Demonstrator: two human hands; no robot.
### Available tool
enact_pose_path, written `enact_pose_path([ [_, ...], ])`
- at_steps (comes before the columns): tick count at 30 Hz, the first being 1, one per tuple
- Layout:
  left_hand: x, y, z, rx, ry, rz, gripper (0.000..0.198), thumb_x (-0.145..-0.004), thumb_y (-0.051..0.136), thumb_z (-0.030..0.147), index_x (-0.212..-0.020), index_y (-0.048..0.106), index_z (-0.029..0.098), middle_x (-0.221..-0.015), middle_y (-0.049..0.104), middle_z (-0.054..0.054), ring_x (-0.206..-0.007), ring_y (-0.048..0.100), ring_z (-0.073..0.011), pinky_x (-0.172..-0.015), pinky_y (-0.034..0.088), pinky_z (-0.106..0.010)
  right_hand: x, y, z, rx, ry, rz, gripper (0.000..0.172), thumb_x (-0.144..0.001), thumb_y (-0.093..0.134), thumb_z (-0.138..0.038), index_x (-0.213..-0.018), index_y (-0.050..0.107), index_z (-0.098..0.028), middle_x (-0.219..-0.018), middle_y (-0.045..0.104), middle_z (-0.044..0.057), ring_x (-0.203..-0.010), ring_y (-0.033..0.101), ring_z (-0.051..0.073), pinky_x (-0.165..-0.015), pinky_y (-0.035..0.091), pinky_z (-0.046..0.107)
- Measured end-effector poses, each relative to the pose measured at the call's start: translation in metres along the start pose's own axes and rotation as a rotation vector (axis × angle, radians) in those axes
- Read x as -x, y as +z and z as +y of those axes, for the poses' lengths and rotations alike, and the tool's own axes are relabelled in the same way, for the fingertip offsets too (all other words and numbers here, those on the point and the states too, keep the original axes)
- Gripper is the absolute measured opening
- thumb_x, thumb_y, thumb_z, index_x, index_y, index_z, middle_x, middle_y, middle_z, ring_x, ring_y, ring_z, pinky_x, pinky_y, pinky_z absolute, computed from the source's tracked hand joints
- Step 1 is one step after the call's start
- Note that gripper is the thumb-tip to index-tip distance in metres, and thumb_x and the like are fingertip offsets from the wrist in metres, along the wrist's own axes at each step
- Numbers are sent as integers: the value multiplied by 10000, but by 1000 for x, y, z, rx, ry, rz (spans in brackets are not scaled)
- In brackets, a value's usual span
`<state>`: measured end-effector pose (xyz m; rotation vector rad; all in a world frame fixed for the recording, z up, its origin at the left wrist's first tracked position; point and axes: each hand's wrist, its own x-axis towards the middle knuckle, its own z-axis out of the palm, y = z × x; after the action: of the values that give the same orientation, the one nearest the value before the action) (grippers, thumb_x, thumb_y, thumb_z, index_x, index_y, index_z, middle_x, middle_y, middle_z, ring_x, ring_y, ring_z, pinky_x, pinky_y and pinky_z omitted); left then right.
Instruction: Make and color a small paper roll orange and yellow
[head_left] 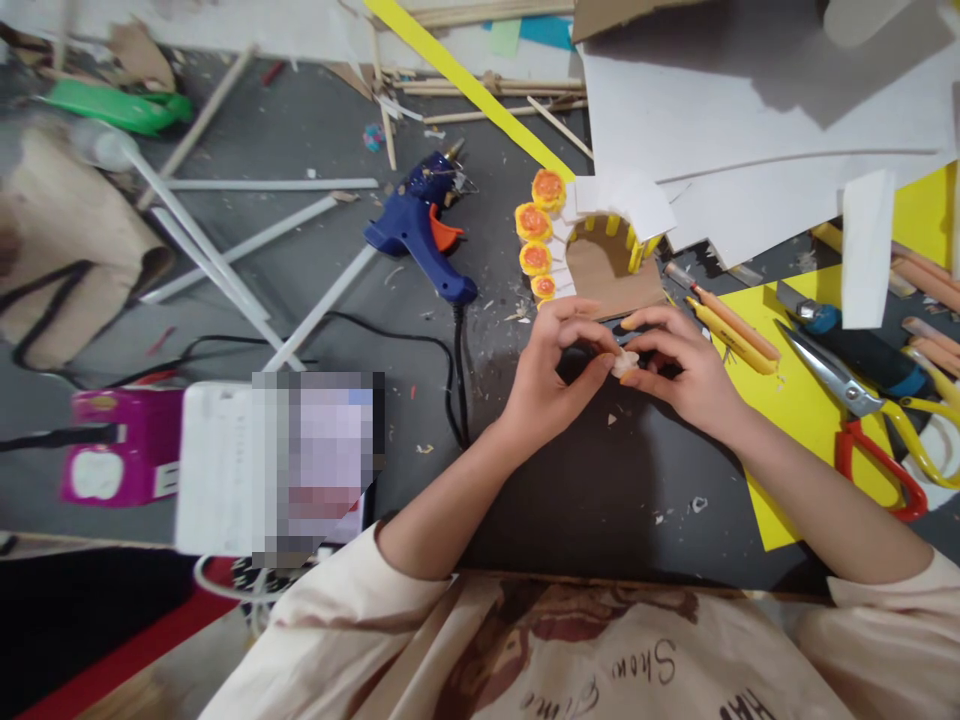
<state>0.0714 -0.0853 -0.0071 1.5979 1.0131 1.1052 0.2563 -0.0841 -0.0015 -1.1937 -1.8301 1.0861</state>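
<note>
Between the fingertips of my two hands is a small whitish crumpled piece (625,362); its kind is too small to tell. My left hand (564,355) pinches it from the left, thumb and fingers closed. From the other side my right hand (679,360) grips it with thumb and fingertips. Just beyond my hands stands a cardboard and white paper model (611,270) with a round opening and yellow strips. Orange and yellow flower-like discs (534,222) line its left edge.
A blue glue gun (420,230) lies left, its cord trailing forward, near white glue sticks (270,185). Scissors (855,390), a utility knife (847,335) and yellow paper (772,420) lie right. White board (750,130) fills the back right; a power strip (217,470) sits front left.
</note>
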Motion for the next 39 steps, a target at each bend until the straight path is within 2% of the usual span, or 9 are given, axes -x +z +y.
enact_pose_path([
  [3, 0, 0, 1, 14, 22, -23, 313, -920, 597, 320, -1163, 424, 224, -834, 647, 16, -810, 662, -120, -805, 502, -271, -1, -3, -2, -59, 58, -62, 382, -833, 624, -577, -825, 669, -198, -878, 706, 53, -661, 626, 130, -562, 496, 259],
  [7, 1, 1, 0, 30, 67, 0, 291, -929, 599, 312, -1165, 449, 232, -847, 646, 13, -801, 654, -115, -781, 499, -250, 0, -4, -4, -140, 212, -121, 494, -784, 620, -663, -870, 674, -179, -689, 679, 17, -584, 616, 131, -557, 475, 256],
  [11, 2, 2, -4, -48, 183, 33, 312, -909, 617, 198, -1178, 462, 231, -860, 651, 15, -794, 641, -102, -807, 491, -244, 1, -3, -3, -218, 254, -117, 531, -763, 626, -683, -921, 671, -178, -703, 669, 8, -579, 604, 123, -555, 459, 250],
  [15, 3, 4, -6, -117, 264, 68, 355, -882, 613, 109, -1184, 470, 229, -871, 644, 13, -813, 640, -99, -842, 493, -249, 1, -2, 1, -289, 267, -97, 483, -783, 646, -633, -1003, 663, -204, -703, 650, -14, -585, 596, 112, -573, 470, 247],
  [22, 4, 7, -7, -173, 273, 109, 398, -893, 616, 135, -1226, 429, 248, -861, 657, 24, -833, 655, -114, -923, 490, -308, 0, 1, 1, -405, 261, -40, 397, -774, 705, -556, -917, 563, -214, -723, 613, -34, -583, 592, 87, -536, 446, 220],
  [26, 3, 9, -8, -161, 296, 107, 371, -918, 592, 150, -1234, 423, 244, -862, 634, 21, -821, 652, -105, -863, 512, -282, 0, 1, -1, -399, 285, -42, 402, -778, 692, -571, -877, 550, -207, -696, 623, -29, -572, 597, 89, -550, 455, 229],
  [32, 2, 11, -10, -80, 287, 113, 352, -936, 569, 149, -1246, 428, 241, -883, 616, 19, -815, 644, -84, -793, 515, -225, 3, 1, -2, -363, 275, -23, 404, -785, 676, -585, -888, 558, -213, -703, 600, -32, -582, 561, 86, -564, 441, 238],
  [39, 4, 6, -7, -92, 228, 100, 457, -887, 634, 128, -1257, 405, 270, -870, 669, 41, -838, 662, -95, -885, 496, -282, 2, 2, -3, -362, 292, -38, 428, -791, 678, -564, -1013, 600, -206, -787, 645, -10, -613, 574, 89, -600, 466, 248],
])
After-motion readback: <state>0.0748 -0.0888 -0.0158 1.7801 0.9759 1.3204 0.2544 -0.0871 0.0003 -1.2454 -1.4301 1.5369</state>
